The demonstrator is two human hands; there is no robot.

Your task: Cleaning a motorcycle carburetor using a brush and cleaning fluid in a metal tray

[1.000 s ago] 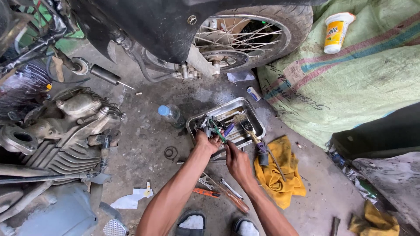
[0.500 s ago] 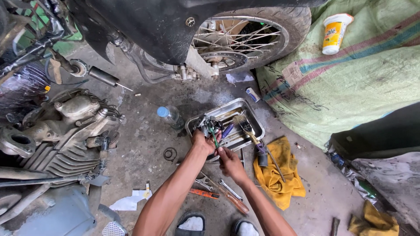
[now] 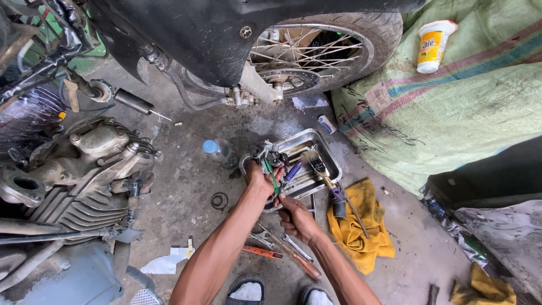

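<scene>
My left hand [image 3: 258, 179] grips a small metal engine part with green wires [image 3: 270, 159] and holds it over the near left corner of a metal tray [image 3: 323, 148]. My right hand [image 3: 297, 217] is closed around a thin tool whose tip points up into that part. A dirty brush [image 3: 316, 165] and a blue-handled tool [image 3: 292, 170] lie in the tray.
A motorcycle rear wheel [image 3: 316, 53] stands behind the tray. An engine block [image 3: 84, 169] lies at the left. On the concrete are a clear plastic bottle [image 3: 219, 151], a rubber ring [image 3: 219, 200], wrenches [image 3: 271, 240], a yellow rag [image 3: 361, 226]. A green sack [image 3: 451, 107] bears a white-and-yellow container [image 3: 432, 45].
My right hand has drawn back toward me, from beside the tray to below my left hand. My left hand stays on the part.
</scene>
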